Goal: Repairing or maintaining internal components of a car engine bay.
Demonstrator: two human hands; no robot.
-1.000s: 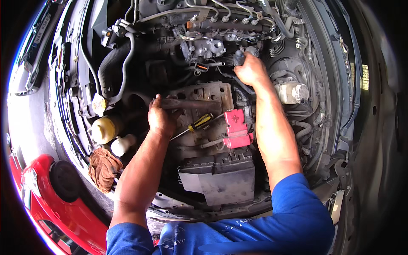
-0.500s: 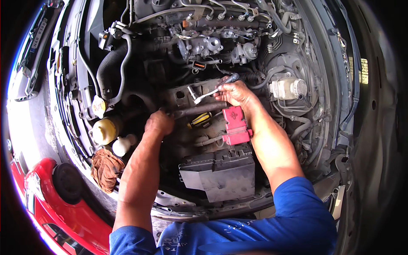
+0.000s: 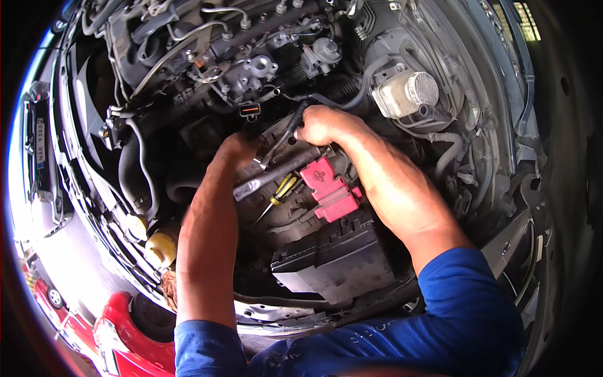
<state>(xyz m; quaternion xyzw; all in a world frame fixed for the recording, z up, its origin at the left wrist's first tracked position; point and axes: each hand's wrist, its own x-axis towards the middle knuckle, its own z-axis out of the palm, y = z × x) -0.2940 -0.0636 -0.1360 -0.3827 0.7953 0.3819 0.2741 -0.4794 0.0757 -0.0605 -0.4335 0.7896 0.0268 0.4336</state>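
Note:
In my closed right hand [image 3: 319, 124] is a ratchet wrench [image 3: 276, 147], its dark handle at the fingers and its bright metal end slanting down to the left. My left hand [image 3: 237, 151] reaches down into the engine bay beside the ratchet's lower end. Its fingertips are hidden in shadow, and whether they grip anything does not show. Just below both hands lies a grey metal bar [image 3: 276, 173], set at a slant. A yellow and black screwdriver [image 3: 282, 191] rests nearer to me, next to a red plastic terminal cover [image 3: 329, 190].
A black fuse box [image 3: 336, 264] stands at the near side. To the right is a fluid reservoir [image 3: 408, 94]; a yellowed bottle [image 3: 161, 249] sits at the left front. Engine parts with metal pipes [image 3: 251, 72] fill the far side. A red car [image 3: 129, 333] stands outside.
The whole view has turned and shifted. My left hand has left the bar's left end and moved in toward the ratchet's end. The ratchet, still in my right hand, now points more steeply down.

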